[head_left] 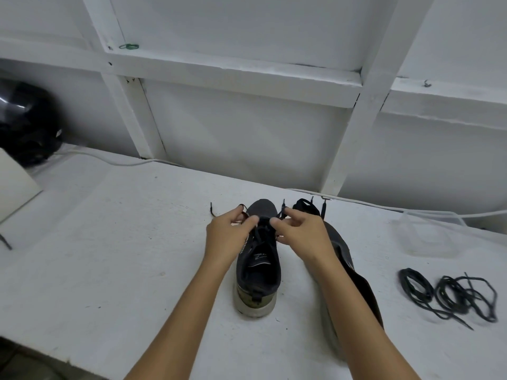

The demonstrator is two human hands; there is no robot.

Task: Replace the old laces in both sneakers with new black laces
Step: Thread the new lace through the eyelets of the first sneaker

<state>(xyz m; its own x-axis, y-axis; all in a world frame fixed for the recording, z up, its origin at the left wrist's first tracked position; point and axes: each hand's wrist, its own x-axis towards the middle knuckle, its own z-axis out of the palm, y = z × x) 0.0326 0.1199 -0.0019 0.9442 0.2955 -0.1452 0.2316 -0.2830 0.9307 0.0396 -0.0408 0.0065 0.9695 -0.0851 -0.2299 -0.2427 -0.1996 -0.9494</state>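
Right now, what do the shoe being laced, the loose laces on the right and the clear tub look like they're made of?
Sneaker: dark knit or mesh fabric upper, matte, with a pale, scuffed rubbery sole. Loose laces: thin black woven cord, probably; they lie limp in coils. Clear tub: see-through plastic, likely; the white table shows through it.

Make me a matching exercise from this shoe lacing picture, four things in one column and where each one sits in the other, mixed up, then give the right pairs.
Things
1. sneaker being laced
2. second sneaker
3. loose black laces
4. green rubber band

Places
A. on the white wall ledge, upper left
B. between the left hand and right hand
C. coiled on the table, far right
D. partly hidden behind the right forearm

Pairs: 1-B, 2-D, 3-C, 4-A
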